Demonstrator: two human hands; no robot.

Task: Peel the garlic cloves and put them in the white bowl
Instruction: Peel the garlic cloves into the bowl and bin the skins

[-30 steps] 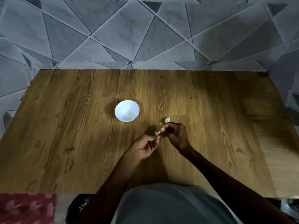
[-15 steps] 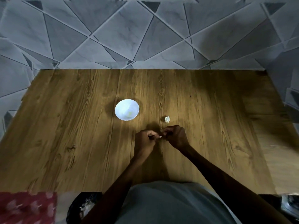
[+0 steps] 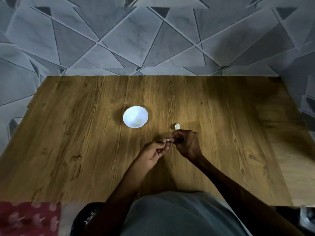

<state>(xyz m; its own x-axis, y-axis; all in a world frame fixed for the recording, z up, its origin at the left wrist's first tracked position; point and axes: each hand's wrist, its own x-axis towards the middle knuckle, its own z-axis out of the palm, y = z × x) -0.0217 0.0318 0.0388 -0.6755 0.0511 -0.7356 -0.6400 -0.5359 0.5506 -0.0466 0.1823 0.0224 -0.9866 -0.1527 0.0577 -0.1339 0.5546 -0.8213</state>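
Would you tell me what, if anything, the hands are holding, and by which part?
What looks like a small pale garlic clove, pinched at its two ends: the left hand takes the left end, the right hand the right.

Round white bowl [image 3: 129, 114] on brown wood-grain tabletop [image 3: 76, 142]. Loose white garlic clove [image 3: 177, 126] near right. Left hand [image 3: 153, 155] and right hand [image 3: 186, 144] pinching small pale garlic piece [image 3: 169, 140].
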